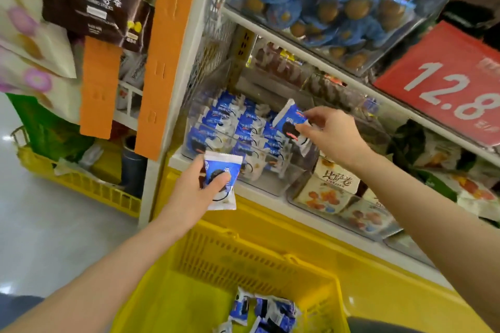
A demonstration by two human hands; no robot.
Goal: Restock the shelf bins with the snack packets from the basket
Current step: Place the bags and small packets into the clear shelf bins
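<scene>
Head: packet [290, 124] in right hand [334, 134] above bin [273, 184] rim

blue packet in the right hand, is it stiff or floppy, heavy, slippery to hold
Probably light: the right hand pinches the blue packet by one edge only. Likely semi-stiff: it stands out from the pinch without drooping, though its crimped ends look thin. The smooth film wrapper may be slippery.
</scene>
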